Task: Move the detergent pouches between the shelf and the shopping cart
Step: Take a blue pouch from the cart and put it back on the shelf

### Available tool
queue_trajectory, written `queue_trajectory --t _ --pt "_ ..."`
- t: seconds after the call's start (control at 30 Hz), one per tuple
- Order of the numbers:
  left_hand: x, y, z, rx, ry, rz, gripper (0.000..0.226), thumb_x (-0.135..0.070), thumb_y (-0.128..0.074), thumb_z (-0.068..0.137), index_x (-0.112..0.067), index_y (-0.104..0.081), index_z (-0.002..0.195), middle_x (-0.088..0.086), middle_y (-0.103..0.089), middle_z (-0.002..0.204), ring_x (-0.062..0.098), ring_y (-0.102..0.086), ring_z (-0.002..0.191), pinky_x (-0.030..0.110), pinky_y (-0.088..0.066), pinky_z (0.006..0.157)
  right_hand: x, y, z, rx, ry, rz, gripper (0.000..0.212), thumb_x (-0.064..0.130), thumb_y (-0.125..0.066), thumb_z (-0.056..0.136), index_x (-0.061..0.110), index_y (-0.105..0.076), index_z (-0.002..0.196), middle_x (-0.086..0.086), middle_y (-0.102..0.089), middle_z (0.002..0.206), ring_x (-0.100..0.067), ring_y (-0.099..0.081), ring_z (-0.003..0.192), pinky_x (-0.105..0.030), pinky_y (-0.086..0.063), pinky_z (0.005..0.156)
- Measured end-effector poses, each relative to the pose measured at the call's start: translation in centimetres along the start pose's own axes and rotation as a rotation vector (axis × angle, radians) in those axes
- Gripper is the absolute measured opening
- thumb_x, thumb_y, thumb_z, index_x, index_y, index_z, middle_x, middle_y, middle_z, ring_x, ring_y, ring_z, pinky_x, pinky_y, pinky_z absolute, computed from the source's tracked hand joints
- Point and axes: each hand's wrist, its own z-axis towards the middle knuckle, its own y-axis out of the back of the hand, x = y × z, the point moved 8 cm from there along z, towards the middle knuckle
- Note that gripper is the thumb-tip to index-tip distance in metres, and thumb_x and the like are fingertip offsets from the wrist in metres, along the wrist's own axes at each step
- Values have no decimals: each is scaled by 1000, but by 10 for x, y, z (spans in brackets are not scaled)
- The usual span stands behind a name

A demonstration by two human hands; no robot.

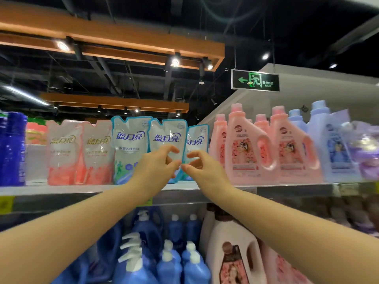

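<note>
Supermarket aisle beneath a black open ceiling with timber-clad beams and a hanging green exit sign. A white shelf board carries three glossy, crinkled blue-and-white film pouches, upright and side by side. The middle pouch serves as reference. To its left stand the wide pouch and two soft pink-and-white pouches. To its right stand the narrow pouch, which it overlaps, then rigid pink handled jugs. Below it, blue white-capped bottles fill the lower tier. The left hand is raised before the middle pouch's lower half, thumb and fingers curved like a claw. The right hand is curved likewise at the narrow pouch. Whether either hand pinches the film cannot be told.
</note>
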Motion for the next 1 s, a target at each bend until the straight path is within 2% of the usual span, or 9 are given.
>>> queue_trajectory --t 0.2,0.27,0.33,0.47,0.63,0.7,0.77,0.87,1.0 --pt "-89 0 -49 -6 -97 -91 13 -24 -55 91 -27 -53 103 0 -66 80 7 -65 62 12 -45 54 30 80 -66 -119 87 51 16 22 -61 89 23 -54 103 16 -57 78 -2 -57 76 -15 -45 70" --pt "-123 -8 -65 5 -110 -139 8 -24 -55 90 -28 -54 98 2 -67 83 6 -64 63 16 -47 57 35 118 -93 -154 114 63 12 21 -60 89 25 -54 99 17 -57 80 4 -56 76 -6 -45 66" --pt "-164 -26 -86 41 -134 -182 7 -25 -55 90 -31 -55 89 0 -68 83 7 -65 65 26 -52 66 36 161 -126 -176 113 84 9 21 -60 90 26 -55 96 16 -59 85 4 -57 80 -5 -46 67" --pt "-261 -92 -138 140 -201 -296 13 -25 -59 88 -33 -57 79 0 -68 81 17 -66 73 33 -53 72 28 274 -206 -301 48 86 13 18 -63 88 30 -56 86 13 -62 82 -1 -60 79 -18 -50 76" --pt "-392 -204 -207 257 -191 -483 10 -42 -55 77 -33 -59 74 0 -70 78 20 -65 76 39 -52 79 2 421 -318 -417 -118 -52 17 18 -62 87 30 -57 77 5 -64 78 -21 -66 88 -35 -51 81" --pt "-439 -254 -232 328 -169 -600 10 -35 -60 84 -31 -61 74 -4 -71 78 16 -64 77 36 -51 79 -17 475 -364 -462 -205 -121 15 19 -62 88 29 -59 77 5 -64 78 -21 -66 88 -37 -52 81" --pt "-484 -302 -259 401 -173 -703 16 -27 -58 88 -31 -61 73 -8 -69 76 9 -62 73 31 -48 71 -37 526 -410 -512 -289 -194 14 21 -61 88 29 -59 77 5 -65 78 -19 -66 86 -39 -53 82" --pt "-542 -378 -299 545 -184 -776 20 -25 -57 89 -31 -60 70 -12 -67 70 -1 -57 64 28 -46 66 -74 594 -479 -594 -426 -271 16 20 -61 88 28 -59 75 7 -64 75 -20 -65 85 -42 -52 84" --pt "-603 -481 -345 729 -202 -853 12 -33 -57 80 -32 -60 68 -11 -68 69 17 -64 81 41 -49 82 -137 675 -564 -732 -611 -331 20 18 -62 86 28 -58 69 8 -64 70 -25 -66 83 -45 -49 85"
